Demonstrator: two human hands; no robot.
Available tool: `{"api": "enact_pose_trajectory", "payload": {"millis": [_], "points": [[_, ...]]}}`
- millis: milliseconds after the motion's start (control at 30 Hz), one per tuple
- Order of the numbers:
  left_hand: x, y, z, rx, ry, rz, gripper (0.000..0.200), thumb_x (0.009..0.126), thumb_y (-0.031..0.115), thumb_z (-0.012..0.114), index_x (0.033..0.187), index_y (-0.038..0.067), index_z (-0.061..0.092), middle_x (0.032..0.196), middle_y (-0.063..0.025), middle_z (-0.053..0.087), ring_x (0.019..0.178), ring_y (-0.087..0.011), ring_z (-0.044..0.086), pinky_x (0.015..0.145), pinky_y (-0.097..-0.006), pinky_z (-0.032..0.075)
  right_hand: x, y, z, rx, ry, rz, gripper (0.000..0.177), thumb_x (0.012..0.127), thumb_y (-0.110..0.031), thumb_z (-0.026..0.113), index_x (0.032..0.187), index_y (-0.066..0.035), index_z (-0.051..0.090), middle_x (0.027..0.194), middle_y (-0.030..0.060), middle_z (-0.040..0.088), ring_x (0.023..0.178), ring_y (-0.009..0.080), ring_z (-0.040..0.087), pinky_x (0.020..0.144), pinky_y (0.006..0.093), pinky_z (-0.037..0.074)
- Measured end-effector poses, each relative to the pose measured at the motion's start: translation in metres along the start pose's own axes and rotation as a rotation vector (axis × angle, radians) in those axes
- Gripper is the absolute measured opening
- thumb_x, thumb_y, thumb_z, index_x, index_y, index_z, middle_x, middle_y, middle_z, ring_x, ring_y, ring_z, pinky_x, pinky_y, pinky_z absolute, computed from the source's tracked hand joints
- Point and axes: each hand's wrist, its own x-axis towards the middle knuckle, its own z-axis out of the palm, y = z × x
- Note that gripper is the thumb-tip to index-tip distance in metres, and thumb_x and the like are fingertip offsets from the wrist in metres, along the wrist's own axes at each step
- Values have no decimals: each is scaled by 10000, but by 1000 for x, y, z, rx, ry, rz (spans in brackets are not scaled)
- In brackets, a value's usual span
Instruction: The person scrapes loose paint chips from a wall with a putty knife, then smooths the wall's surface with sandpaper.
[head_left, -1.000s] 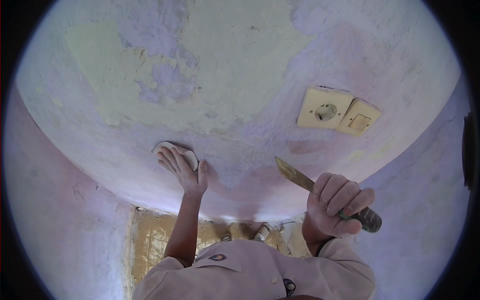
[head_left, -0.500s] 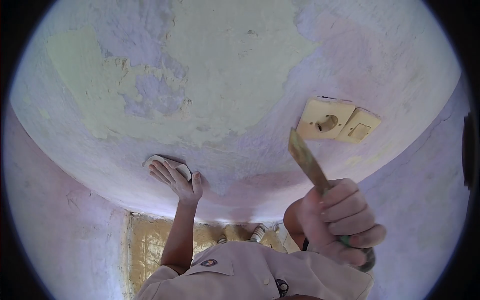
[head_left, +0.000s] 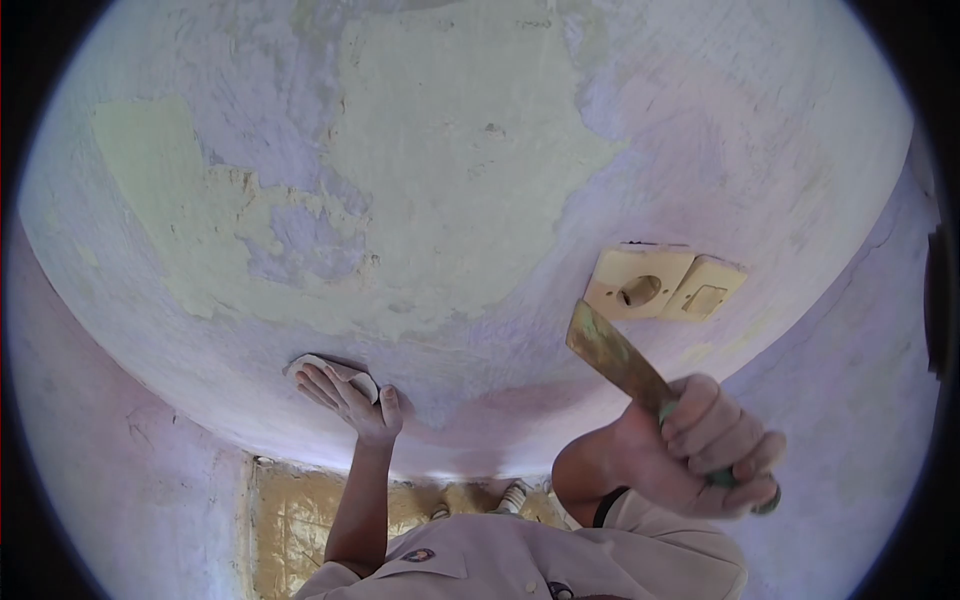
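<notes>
Against the wall (head_left: 470,390), low and left of centre, my left hand (head_left: 352,403) presses a pale folded sheet or pad (head_left: 352,378) flat, its fingers over it and the thumb at its right edge. My right hand (head_left: 705,450) is wrapped round the green handle of a scraper (head_left: 615,350). The scraper's flat, stained blade points up and to the left, its tip just below the socket plate. A patch of pale greenish coating (head_left: 455,170) with ragged edges covers the upper wall, with purple and pink paint around it.
A cream socket (head_left: 638,284) and a switch (head_left: 706,290) sit side by side on the wall at the right. Below are a yellowish tiled floor (head_left: 300,520) and my feet (head_left: 512,497). A dark object (head_left: 937,300) stands at the far right edge.
The wall, socket and left hand now appear lower in view. The scraper blade is tilted further to the left, and my right wrist has turned. Both hands keep their hold.
</notes>
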Motion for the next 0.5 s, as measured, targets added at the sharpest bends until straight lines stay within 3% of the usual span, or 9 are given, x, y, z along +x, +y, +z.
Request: {"api": "enact_pose_trajectory", "payload": {"millis": [233,333,500], "points": [[0,1,1,3,11,-10,778,965,488,345,1478,-55,127,1534,-305,58,1433,-448,27,1127,-586,8,5,2,-14,89,-58,-17,305,995,-366,447,843,-117,355,518,11,368,384,115,320,371,259,290],[2,2,1,-7,16,-6,786,962,489,350,1474,-64,128,1533,-306,63,1434,-445,28,1130,-579,5,1,22,-9,-63,-65,92,293,963,-292,482,743,-130,377,479,-27,301,395,87,245,419,254,261],[-1,2,2,-16,14,-27,783,964,485,352,1474,-64,127,1533,-305,66,1435,-443,28,1130,-574,0,10,4,-9,136,-19,39,282,957,-254,463,727,-130,356,481,-26,300,387,89,250,417,234,255]]}}
